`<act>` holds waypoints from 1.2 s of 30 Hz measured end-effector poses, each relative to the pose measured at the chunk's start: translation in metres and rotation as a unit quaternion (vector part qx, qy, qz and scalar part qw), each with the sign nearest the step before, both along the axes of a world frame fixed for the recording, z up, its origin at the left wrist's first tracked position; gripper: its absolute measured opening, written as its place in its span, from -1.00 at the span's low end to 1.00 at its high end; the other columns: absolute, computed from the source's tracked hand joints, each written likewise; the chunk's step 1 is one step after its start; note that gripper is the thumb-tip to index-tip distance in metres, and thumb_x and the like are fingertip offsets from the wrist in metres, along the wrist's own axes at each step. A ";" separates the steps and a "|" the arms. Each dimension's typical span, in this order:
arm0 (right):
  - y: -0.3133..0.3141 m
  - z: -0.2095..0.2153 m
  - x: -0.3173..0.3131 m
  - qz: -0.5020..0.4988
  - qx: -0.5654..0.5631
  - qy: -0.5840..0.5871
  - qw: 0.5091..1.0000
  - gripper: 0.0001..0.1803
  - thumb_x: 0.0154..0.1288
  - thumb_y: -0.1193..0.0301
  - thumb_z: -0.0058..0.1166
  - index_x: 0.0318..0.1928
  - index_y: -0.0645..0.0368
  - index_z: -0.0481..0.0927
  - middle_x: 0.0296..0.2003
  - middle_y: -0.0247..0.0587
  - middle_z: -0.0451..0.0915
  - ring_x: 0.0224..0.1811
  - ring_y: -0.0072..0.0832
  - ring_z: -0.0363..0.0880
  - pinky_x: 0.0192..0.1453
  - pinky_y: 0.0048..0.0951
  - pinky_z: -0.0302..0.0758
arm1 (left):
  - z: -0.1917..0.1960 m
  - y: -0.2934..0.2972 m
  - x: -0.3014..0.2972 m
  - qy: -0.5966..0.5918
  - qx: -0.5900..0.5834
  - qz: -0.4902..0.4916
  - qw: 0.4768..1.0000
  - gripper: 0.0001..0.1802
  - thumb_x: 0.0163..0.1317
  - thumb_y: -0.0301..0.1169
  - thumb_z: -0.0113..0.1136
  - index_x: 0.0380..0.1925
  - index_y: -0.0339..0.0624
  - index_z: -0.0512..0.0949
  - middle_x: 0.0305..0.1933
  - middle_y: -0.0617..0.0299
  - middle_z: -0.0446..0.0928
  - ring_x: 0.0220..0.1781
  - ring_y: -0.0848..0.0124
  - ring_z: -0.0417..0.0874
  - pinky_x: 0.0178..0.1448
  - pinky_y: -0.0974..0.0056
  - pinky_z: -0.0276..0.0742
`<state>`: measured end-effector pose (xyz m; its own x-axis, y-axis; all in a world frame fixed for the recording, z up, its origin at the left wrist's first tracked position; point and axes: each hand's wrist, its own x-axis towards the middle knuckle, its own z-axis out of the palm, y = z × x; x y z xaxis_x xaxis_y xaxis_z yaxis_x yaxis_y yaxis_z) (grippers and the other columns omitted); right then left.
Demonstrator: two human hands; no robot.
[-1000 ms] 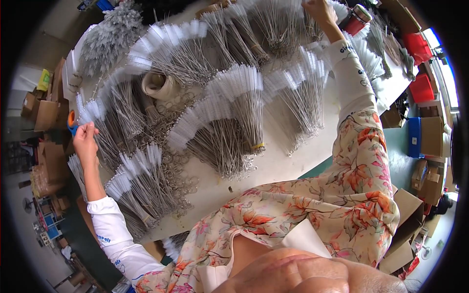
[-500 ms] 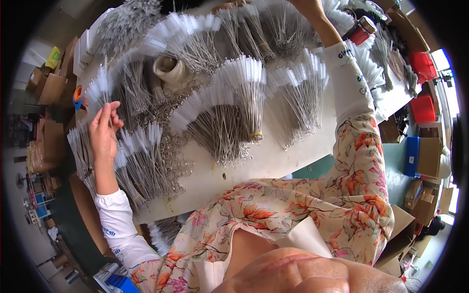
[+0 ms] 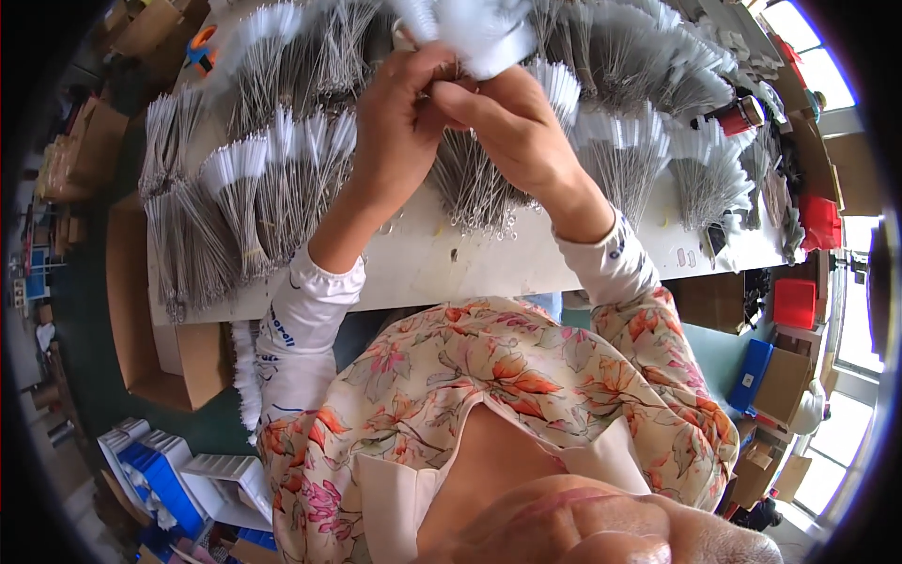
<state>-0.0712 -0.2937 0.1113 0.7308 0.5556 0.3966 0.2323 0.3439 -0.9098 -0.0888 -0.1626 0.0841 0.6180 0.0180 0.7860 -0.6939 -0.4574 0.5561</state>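
Observation:
My left hand [image 3: 399, 117] and my right hand [image 3: 517, 132] meet above the table's far middle, both with fingers closed. White bristle heads [image 3: 484, 38], smeared by motion, stick up beyond the fingers. They belong to small wire-handled brushes held between the two hands; the wires are mostly hidden by the fingers. Beneath my hands lies a fan of wire brush stems [image 3: 479, 197] with looped ends. More bunches of these brushes stand in rows, one bunch [image 3: 249, 202] left of my left arm and another [image 3: 625, 155] right of my right hand.
The pale table [image 3: 423, 268] has its near edge close to my body. Orange scissors [image 3: 200, 52] lie at the far left. A red cup [image 3: 740, 116] stands among brushes at the right. An open cardboard box [image 3: 174, 357] is on the floor at left, red bins [image 3: 795, 303] at right.
My left hand has come from the brushes at left, and my right hand from the far right. Both now meet at the middle with brushes in them. The view has shifted.

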 end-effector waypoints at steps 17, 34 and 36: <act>-0.110 -0.044 -0.030 -0.010 -0.606 -0.122 0.786 -0.78 0.22 0.41 -0.04 -0.52 0.22 0.54 -0.57 -0.38 0.54 -0.54 -0.53 0.49 -0.40 -0.47 0.39 | -0.132 -0.018 -0.094 0.107 0.047 -0.085 0.990 -0.65 0.02 -0.49 0.27 -0.12 -0.18 0.51 -0.28 0.13 0.49 -0.36 0.32 0.55 -0.32 0.32 0.50; -0.080 -0.106 -0.071 0.251 -0.310 0.362 0.843 -0.82 0.29 0.38 0.01 -0.31 0.25 0.57 -0.51 -0.40 0.53 -0.55 -0.75 0.37 -0.47 -0.66 0.34 | -0.115 -0.005 -0.119 0.112 0.111 -0.176 0.972 -0.73 -0.09 -0.47 0.34 -0.34 -0.19 0.50 -0.32 0.19 0.52 -0.38 0.26 0.56 -0.33 0.29 0.50; -0.088 -0.105 -0.070 0.226 -0.341 0.348 0.843 -0.83 0.27 0.39 0.01 -0.32 0.25 0.57 -0.50 -0.39 0.54 -0.56 -0.73 0.38 -0.49 -0.66 0.34 | -0.113 0.000 -0.109 0.098 0.159 -0.149 0.971 -0.74 -0.08 -0.46 0.33 -0.34 -0.19 0.50 -0.29 0.18 0.51 -0.31 0.25 0.55 -0.28 0.28 0.50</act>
<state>-0.1411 -0.3817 0.0059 0.3064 0.7653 -0.5660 -0.4548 -0.4047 -0.7933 -0.1974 -0.1630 -0.0293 0.6964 -0.4096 0.5893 -0.7173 -0.4229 0.5538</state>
